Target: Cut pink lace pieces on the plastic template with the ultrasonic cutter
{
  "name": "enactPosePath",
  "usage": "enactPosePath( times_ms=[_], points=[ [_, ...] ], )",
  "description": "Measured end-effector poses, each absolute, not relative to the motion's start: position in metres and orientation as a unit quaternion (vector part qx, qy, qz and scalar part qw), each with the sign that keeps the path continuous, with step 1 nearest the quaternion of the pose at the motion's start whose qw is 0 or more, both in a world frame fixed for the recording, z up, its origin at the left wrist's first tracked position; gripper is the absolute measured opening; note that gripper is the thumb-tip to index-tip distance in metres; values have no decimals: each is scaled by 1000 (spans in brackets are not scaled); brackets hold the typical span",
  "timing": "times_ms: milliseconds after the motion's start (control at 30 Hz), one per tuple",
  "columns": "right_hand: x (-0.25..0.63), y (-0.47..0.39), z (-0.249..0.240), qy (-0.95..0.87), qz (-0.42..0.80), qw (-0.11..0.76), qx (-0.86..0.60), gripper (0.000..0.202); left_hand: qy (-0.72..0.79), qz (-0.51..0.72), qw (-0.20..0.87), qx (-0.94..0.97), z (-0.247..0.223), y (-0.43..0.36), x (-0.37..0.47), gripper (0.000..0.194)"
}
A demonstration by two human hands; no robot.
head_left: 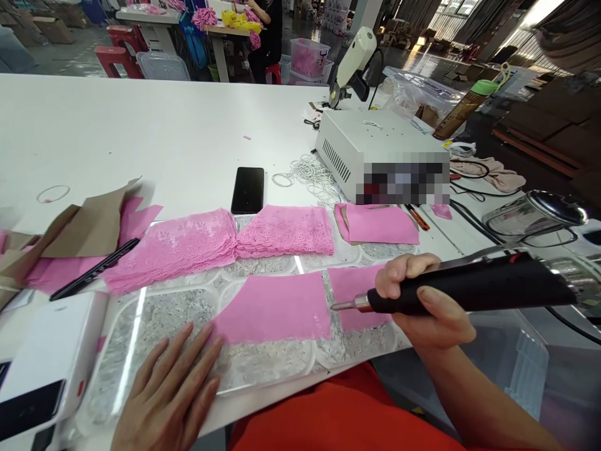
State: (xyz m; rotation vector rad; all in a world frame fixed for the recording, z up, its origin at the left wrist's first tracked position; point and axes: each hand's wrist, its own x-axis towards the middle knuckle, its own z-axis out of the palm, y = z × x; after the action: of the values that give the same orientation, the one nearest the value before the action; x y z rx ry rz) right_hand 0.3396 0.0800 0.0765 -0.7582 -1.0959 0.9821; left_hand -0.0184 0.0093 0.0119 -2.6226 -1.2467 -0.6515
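Note:
My left hand (171,388) lies flat on the patterned clear mat (267,369), its fingers spread and the fingertips at the left edge of a flat pink fabric piece (277,307). My right hand (427,300) is wrapped round a black handheld tool (483,285). The tool's metal tip points left, close to the right edge of that piece and over a smaller pink piece (352,282). Behind them lie two stacks of pink lace, one at the left (178,244) and one in the middle (291,228), with folded pink fabric (380,223) to their right.
A grey metal box (347,141) stands at the back right, near tangled white cord (312,175). A phone (248,190) lies behind the lace. A white device (56,351) and brown paper (94,225) are at left, a lidded glass jar (526,216) at right. Another person (270,31) sits far back.

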Motion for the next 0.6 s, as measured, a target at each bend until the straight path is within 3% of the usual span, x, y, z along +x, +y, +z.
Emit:
enactPosePath(
  times_ms=[133, 300, 600],
  points=[
    [356, 95, 77, -460, 376, 722, -353, 14, -409, -246, 85, -875, 16, 7, -2, 48],
    [365, 118, 69, -444, 358, 746, -345, 13, -408, -324, -7, -853, 24, 16, 68, 33],
    [359, 130, 61, -457, 397, 728, -323, 15, -283, -198, 14, -938, 31, 47, 142, 32]
  ],
)
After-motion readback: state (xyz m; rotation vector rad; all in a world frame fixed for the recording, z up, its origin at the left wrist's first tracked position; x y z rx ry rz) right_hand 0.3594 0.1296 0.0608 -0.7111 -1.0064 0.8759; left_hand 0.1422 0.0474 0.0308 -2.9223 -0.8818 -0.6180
